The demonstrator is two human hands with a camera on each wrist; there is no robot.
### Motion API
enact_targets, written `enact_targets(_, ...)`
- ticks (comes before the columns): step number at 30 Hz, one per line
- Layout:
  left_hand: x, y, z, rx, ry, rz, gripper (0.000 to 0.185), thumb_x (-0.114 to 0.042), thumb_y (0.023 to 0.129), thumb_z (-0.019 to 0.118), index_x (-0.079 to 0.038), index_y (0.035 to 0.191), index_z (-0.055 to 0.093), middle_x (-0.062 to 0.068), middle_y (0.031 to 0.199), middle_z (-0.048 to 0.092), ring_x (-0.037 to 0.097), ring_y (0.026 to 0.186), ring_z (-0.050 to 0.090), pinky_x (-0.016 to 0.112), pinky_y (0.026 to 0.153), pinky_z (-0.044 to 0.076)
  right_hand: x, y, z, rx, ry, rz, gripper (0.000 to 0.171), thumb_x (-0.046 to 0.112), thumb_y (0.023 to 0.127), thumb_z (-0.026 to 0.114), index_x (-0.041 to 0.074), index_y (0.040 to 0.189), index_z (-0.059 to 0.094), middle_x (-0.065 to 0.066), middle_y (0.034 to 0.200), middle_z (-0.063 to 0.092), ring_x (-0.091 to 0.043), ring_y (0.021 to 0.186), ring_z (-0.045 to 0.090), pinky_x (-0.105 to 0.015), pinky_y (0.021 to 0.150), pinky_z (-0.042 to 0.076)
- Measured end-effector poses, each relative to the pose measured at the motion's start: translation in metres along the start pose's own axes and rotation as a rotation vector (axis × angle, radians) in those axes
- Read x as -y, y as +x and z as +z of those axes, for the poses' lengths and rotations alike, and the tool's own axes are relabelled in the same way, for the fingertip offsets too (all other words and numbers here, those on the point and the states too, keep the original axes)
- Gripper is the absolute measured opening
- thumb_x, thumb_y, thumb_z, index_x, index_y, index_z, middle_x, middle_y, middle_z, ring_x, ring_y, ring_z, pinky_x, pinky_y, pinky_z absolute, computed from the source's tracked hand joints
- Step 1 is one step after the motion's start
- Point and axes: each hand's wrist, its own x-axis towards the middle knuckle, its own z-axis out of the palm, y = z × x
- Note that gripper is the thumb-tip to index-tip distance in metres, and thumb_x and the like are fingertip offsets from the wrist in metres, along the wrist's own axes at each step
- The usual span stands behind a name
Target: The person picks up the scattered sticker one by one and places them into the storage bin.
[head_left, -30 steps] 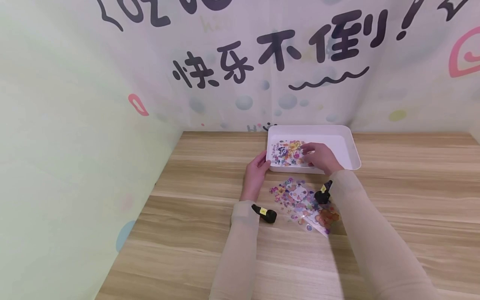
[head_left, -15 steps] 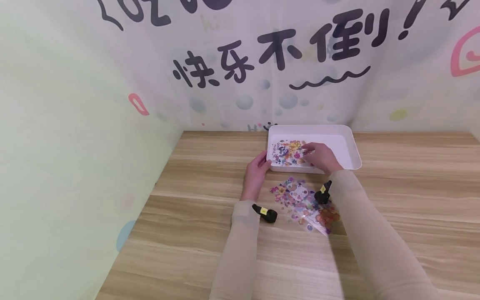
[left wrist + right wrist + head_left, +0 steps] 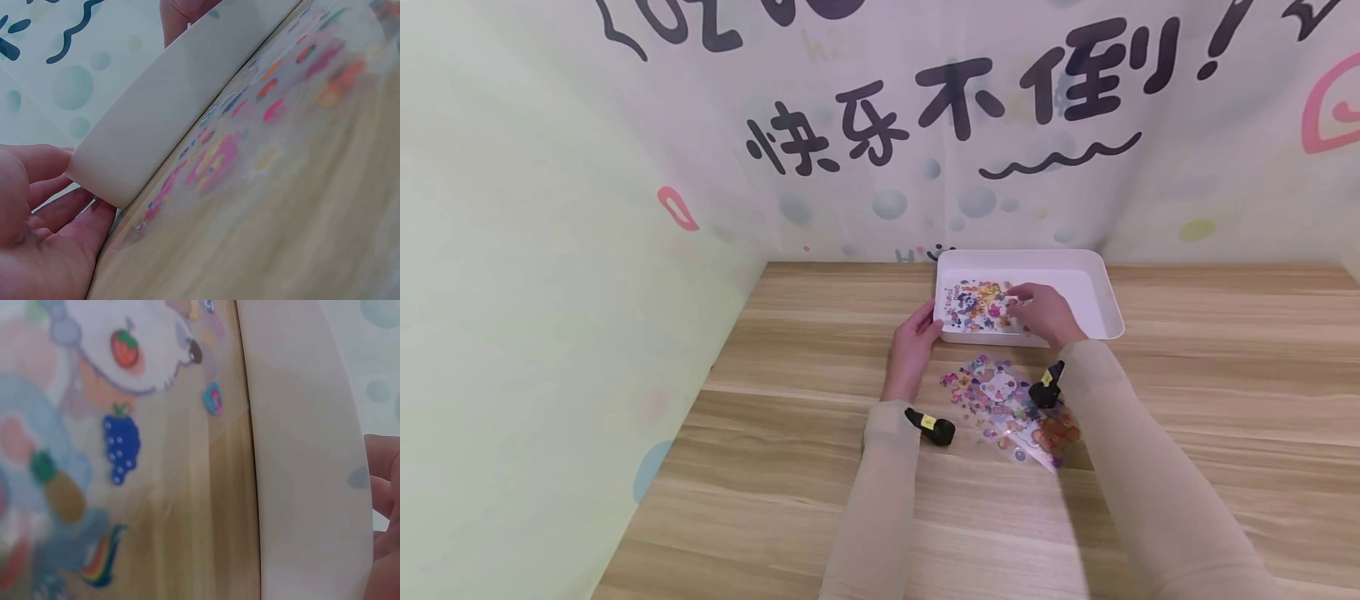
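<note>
A pale wooden table (image 3: 820,467) runs to the wall at twelve o'clock, where a printed backdrop (image 3: 1000,150) hangs with black lettering and bubbles. At nine o'clock stands a plain greenish panel (image 3: 535,333).

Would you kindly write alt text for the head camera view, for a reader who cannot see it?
A person's right hand touches a colourful sticker sheet lying in a white tray on a wooden table, while the left hand holds the tray's near left corner. More sticker sheets lie on the table just in front of the tray, between the sleeved forearms.
</note>
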Motion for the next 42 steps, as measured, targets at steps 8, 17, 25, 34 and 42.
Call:
enact_targets(8,0.0,0.0,0.0,0.004,-0.019,0.008,0.042,-0.018,0.089,0.054,-0.02,0.13,0.046,-0.005,0.131,0.046,0.009,0.117,0.045,0.018,0.09,0.042,-0.002,0.0,0.0,-0.059,0.091,-0.068,0.039,0.024,0.091,0.049,0.01,0.127,0.048,-0.012,0.127,0.044,-0.028,0.103,0.046,-0.041,0.081,0.046)
enact_targets(17,0.0,0.0,0.0,0.009,-0.016,-0.002,0.043,-0.019,0.089,0.055,-0.019,0.131,0.046,-0.005,0.131,0.046,0.009,0.116,0.045,0.018,0.09,0.042,0.003,-0.01,-0.005,-0.059,0.163,-0.144,0.039,0.028,0.091,0.049,0.012,0.126,0.048,-0.009,0.12,0.049,-0.028,0.1,0.049,-0.041,0.08,0.047)
enact_targets(25,-0.002,-0.001,0.001,0.003,-0.003,-0.007,0.043,-0.019,0.089,0.055,-0.018,0.131,0.046,-0.005,0.13,0.047,0.009,0.115,0.046,0.018,0.089,0.042,0.011,-0.024,-0.013,-0.065,0.158,-0.203,0.042,0.036,0.091,0.049,0.013,0.125,0.048,-0.01,0.116,0.051,-0.03,0.099,0.051,-0.045,0.08,0.047)
enact_targets(34,-0.003,-0.001,0.002,0.002,-0.044,-0.002,0.042,-0.016,0.089,0.054,-0.016,0.13,0.047,-0.002,0.13,0.047,0.013,0.117,0.045,0.02,0.09,0.042,0.013,-0.039,-0.018,-0.086,0.155,-0.24,0.039,0.035,0.091,0.049,0.013,0.122,0.051,-0.008,0.108,0.055,-0.029,0.094,0.054,-0.042,0.074,0.049)
enact_targets(42,-0.008,-0.003,0.0,0.031,-0.056,-0.034,0.044,-0.017,0.089,0.055,-0.017,0.131,0.045,-0.003,0.132,0.046,0.008,0.115,0.045,0.017,0.09,0.041,0.012,-0.057,-0.02,-0.074,0.139,-0.26,0.036,0.031,0.091,0.05,0.013,0.122,0.05,-0.01,0.109,0.055,-0.028,0.093,0.055,-0.046,0.074,0.049)
